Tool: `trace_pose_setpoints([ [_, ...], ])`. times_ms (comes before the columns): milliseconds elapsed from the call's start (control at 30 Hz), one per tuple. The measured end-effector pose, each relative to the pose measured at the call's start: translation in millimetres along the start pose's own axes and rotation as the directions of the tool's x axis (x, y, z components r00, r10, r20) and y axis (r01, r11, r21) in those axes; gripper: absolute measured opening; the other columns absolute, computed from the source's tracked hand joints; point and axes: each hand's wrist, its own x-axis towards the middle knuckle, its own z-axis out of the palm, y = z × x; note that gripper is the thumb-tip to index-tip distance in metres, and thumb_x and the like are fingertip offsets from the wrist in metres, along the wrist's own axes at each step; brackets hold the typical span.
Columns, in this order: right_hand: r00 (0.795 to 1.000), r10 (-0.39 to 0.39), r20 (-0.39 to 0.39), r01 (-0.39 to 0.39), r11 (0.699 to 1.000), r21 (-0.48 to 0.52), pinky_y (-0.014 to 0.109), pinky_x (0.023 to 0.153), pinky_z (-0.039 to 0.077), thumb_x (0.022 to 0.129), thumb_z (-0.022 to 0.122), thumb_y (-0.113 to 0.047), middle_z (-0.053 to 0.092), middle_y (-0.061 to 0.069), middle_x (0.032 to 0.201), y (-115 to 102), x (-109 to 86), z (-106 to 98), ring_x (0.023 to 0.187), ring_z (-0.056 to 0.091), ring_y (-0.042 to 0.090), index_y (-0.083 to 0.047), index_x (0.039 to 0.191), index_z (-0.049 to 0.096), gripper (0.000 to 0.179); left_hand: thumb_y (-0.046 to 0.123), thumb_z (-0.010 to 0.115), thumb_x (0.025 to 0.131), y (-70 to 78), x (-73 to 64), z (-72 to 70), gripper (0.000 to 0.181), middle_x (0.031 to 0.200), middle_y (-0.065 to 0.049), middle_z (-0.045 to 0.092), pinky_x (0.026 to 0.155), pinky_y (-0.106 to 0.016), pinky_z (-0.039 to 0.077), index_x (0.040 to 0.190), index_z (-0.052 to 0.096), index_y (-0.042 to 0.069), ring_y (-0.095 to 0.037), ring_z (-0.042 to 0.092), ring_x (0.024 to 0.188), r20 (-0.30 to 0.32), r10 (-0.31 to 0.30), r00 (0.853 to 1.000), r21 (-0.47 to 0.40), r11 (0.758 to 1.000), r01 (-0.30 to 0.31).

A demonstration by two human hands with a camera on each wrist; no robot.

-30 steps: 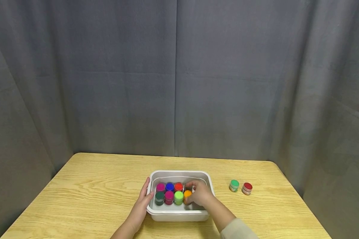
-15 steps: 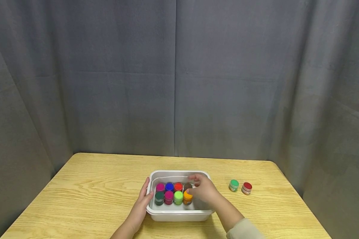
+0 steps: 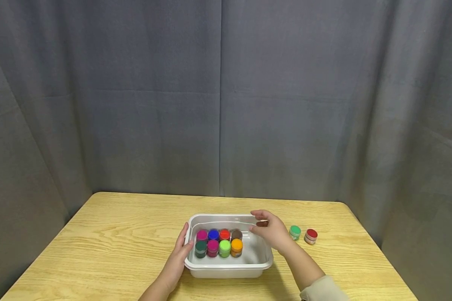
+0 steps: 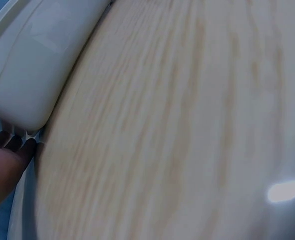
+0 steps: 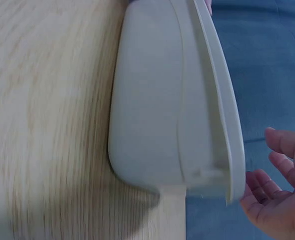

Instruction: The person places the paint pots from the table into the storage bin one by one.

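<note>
A white plastic bin (image 3: 226, 273) holds two rows of small paint jars at its left and middle. The back row has a magenta jar (image 3: 201, 235), a blue jar (image 3: 213, 235), a red jar (image 3: 224, 234) and a brown jar (image 3: 236, 235). In front of them stand a dark green jar (image 3: 201, 250), a second magenta jar (image 3: 212, 248), a lime green jar (image 3: 224, 248) and an orange jar (image 3: 236, 248). My left hand (image 3: 178, 257) grips the bin's left side, thumb over the rim. Fingers parted and holding nothing, my right hand (image 3: 273, 232) hovers over the right rim.
Right of the bin, a green jar (image 3: 295, 232) and a dark red jar (image 3: 311, 236) stand on the wooden table (image 3: 135, 225). Grey curtains (image 3: 154, 104) enclose the table at the back and both sides.
My right hand has let go of the jars by the orange and brown lids and moved up and right to the bin's right rim. The left hand keeps its place.
</note>
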Motion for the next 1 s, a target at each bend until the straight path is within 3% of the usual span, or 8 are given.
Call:
trace_pose_setpoints([
  [233, 0.999, -0.017, -0.026, 0.017, 1.000, -0.004, 0.047, 0.091, 0.056, 0.088, 0.071, -0.014, 0.057, 0.022, 0.133, 12, -0.7, -23, 0.119, 0.057, 0.039, -0.006, 0.130, 0.059, 0.044, 0.029, 0.039, 0.104, 0.2, -0.2, 0.2, 0.063, 0.166, -0.016, 0.002, 0.115, -0.072, -0.001, 0.159, 0.009, 0.024, -0.045, -0.003, 0.151, -0.008, -0.004, 1.000, 0.009, 1.000, 0.004],
  [533, 0.997, -0.018, -0.075, 0.011, 0.996, -0.087, 0.052, 0.097, 0.053, 0.091, 0.069, -0.019, 0.053, 0.023, 0.138, 38, 0.6, -52, 0.128, 0.050, 0.042, -0.006, 0.135, 0.055, 0.048, 0.027, 0.038, 0.104, 0.8, -0.6, 0.4, 0.062, 0.166, -0.016, 0.002, 0.115, -0.071, -0.001, 0.159, 0.009, 0.023, -0.045, -0.002, 0.151, -0.005, 0.007, 1.000, 0.007, 1.000, -0.007],
  [800, 0.997, 0.011, -0.078, -0.018, 0.996, -0.090, 0.057, 0.114, 0.034, 0.096, 0.062, -0.018, 0.037, 0.026, 0.151, 58, 2.6, -75, 0.139, 0.035, 0.045, -0.001, 0.143, 0.045, 0.053, 0.026, 0.038, 0.104, 0.7, -1.4, 0.9, 0.062, 0.166, -0.017, 0.003, 0.115, -0.071, -0.001, 0.159, 0.009, 0.022, -0.045, -0.002, 0.151, -0.001, 0.013, 1.000, 0.006, 1.000, -0.013],
  [1000, 0.995, 0.049, -0.091, -0.057, 0.995, -0.084, 0.060, 0.118, 0.026, 0.096, 0.061, -0.022, 0.025, 0.029, 0.156, 74, 3.3, -87, 0.143, 0.023, 0.048, -0.001, 0.145, 0.040, 0.058, 0.025, 0.038, 0.103, 1.7, -1.6, 1.4, 0.063, 0.165, -0.018, 0.003, 0.116, -0.070, -0.001, 0.159, 0.010, 0.020, -0.045, -0.002, 0.151, -0.002, 0.021, 1.000, 0.005, 1.000, -0.021],
])
